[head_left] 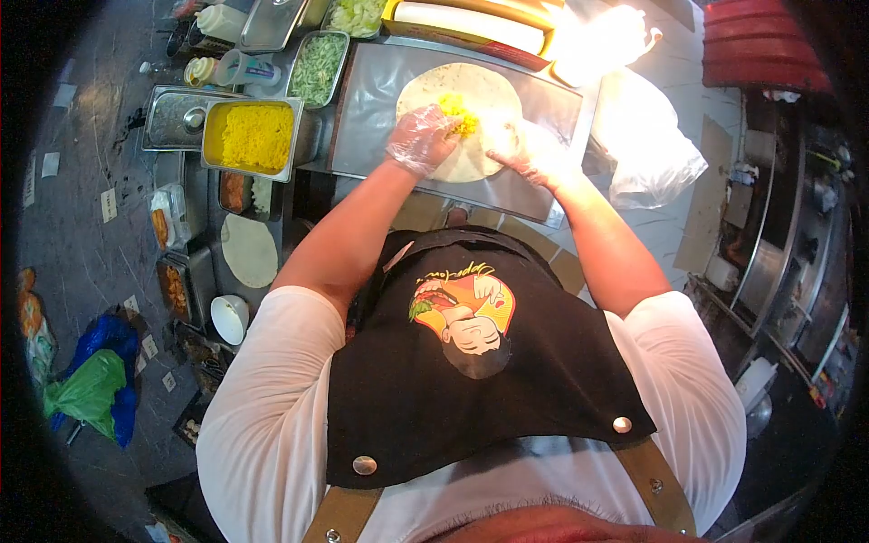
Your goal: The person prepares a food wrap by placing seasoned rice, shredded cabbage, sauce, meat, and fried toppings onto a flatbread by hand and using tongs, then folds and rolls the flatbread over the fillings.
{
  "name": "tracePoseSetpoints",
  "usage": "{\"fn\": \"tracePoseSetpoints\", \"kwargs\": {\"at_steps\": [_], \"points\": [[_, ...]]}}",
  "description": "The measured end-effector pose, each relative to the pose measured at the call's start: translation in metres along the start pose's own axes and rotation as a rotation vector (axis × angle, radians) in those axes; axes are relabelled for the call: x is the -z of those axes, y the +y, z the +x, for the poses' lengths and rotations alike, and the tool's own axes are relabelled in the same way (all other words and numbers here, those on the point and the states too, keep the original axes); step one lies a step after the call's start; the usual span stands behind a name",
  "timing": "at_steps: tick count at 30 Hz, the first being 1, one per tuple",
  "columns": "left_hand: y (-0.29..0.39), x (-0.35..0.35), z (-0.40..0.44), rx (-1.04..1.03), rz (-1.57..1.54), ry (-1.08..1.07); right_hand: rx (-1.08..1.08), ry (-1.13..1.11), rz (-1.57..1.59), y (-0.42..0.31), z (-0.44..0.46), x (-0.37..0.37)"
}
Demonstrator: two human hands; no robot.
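A round flatbread (484,165) lies flat on a metal work surface (369,136), with a small heap of yellow rice-like food (463,115) near its middle. My left hand (422,141), in a clear plastic glove, is curled over the flatbread's left part. Its fingertips meet the left side of the heap; what they pinch, if anything, is hidden. On the right, my gloved right hand (532,157) has its thumb and fingers apart at the flatbread's right edge, with nothing visible held. Strong glare washes out part of that hand.
A metal tub of yellow food (256,136) stands left of the work surface, beside a tray of chopped greens (318,71). Another flatbread (249,251) and a white bowl (230,319) are lower left. A long box (471,27) borders the far side; a white plastic bag (647,149) lies right.
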State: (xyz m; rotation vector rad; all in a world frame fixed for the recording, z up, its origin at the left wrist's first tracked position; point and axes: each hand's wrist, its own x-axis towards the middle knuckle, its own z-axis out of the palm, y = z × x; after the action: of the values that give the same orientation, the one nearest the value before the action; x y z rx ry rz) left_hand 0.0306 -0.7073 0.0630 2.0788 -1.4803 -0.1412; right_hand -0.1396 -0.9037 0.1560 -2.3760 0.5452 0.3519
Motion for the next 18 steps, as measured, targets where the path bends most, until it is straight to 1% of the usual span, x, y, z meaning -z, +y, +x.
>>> {"fn": "tracePoseSetpoints", "kwargs": {"at_steps": [3,6,12,15,18], "points": [[0.0,-0.004,-0.001,-0.027,0.024,0.033,-0.031,-0.067,0.003,0.005,0.001,0.0],[0.001,-0.005,0.0,0.006,0.037,-0.017,-0.012,-0.073,0.028,0.006,0.0,0.002],[0.018,0.002,0.001,-0.025,0.041,0.124,0.055,-0.018,0.121,-0.001,-0.012,0.011],[0.027,0.006,0.003,0.012,0.022,0.085,0.064,-0.02,0.116,0.004,-0.013,0.007],[0.019,-0.004,0.002,0.016,0.062,-0.018,0.05,-0.025,0.081,0.005,-0.013,0.007]]}}
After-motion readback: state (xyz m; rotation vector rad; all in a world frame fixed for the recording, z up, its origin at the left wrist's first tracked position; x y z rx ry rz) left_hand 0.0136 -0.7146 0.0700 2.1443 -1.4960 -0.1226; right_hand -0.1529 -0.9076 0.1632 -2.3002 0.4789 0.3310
